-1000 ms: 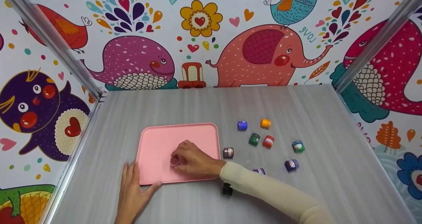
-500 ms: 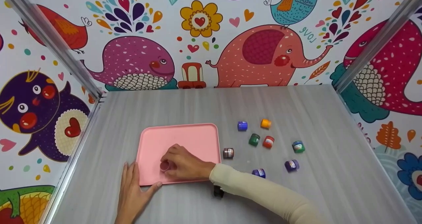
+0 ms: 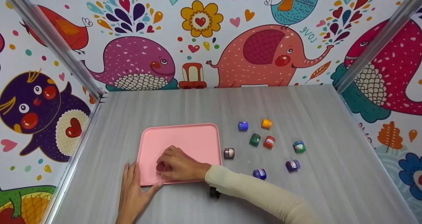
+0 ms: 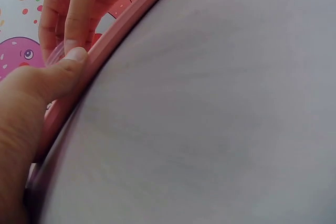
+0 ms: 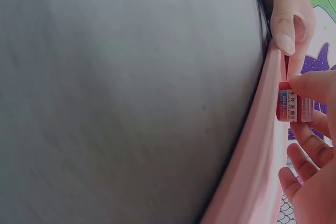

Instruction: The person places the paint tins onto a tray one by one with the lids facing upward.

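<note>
In the head view a pink rectangular tray (image 3: pixel 193 139) lies on the table. My right hand (image 3: pixel 180 166) pinches a small paint jar (image 3: pixel 160 167) over the tray's front left part. From the right wrist the jar (image 5: pixel 287 106) shows a red body, a printed label and a clear lid, held between thumb and fingers. At the tray's front left corner, my left hand (image 3: pixel 135 191) rests with its fingers straight along the left side and its thumb at the front edge. The left wrist view has the left thumb (image 4: pixel 65 74) against the rim, close to the right fingers.
Right of the tray stand or lie several paint jars: brown (image 3: pixel 229 153), blue (image 3: pixel 243 126), orange (image 3: pixel 266 124), dark green (image 3: pixel 255 140), red (image 3: pixel 269 142), light green (image 3: pixel 299 146), and two purple ones, a nearer one (image 3: pixel 259 174) and a farther one (image 3: pixel 292 165). Cartoon-printed walls (image 3: pixel 227 10) enclose the grey table.
My right hand has moved left and slightly nearer across the tray with the paint jar, uncovering the nearer purple jar. The left hand keeps its place at the corner.
</note>
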A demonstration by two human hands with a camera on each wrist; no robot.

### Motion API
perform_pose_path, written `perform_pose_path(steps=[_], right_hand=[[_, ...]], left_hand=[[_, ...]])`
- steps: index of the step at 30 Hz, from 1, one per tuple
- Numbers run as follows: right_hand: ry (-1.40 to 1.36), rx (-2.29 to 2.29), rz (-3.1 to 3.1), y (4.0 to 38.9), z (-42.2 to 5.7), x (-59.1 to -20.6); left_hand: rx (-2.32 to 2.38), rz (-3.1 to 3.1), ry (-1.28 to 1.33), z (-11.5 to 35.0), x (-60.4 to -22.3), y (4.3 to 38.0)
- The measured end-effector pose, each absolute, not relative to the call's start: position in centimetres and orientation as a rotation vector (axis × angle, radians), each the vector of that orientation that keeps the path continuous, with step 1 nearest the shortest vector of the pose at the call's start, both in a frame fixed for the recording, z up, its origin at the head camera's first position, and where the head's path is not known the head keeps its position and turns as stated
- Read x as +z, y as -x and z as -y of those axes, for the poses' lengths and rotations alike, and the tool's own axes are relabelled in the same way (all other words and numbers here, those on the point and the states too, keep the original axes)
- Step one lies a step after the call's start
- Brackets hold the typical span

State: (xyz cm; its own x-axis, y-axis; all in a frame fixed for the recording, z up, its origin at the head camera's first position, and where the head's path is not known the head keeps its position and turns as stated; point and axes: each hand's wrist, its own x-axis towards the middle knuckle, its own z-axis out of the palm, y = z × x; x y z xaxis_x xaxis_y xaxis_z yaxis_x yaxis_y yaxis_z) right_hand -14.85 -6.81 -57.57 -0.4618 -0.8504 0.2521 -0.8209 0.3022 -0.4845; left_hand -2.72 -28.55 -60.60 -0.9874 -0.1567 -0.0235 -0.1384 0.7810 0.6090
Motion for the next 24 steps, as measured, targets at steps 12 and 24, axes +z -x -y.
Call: perform_pose_path(steps=[12, 24], right_hand=[[1.585, -0.861, -2.51, 14.9, 5.9, -57.7], [1.559, -0.806, -2.536, 15.7, 3.2, -56.1]], left_hand=[[-0.99, 2.944, -0.256, 28.4, -60.4, 2.9], [-0.984, 3.005, -0.304, 28.6, -60.2, 2.9]])
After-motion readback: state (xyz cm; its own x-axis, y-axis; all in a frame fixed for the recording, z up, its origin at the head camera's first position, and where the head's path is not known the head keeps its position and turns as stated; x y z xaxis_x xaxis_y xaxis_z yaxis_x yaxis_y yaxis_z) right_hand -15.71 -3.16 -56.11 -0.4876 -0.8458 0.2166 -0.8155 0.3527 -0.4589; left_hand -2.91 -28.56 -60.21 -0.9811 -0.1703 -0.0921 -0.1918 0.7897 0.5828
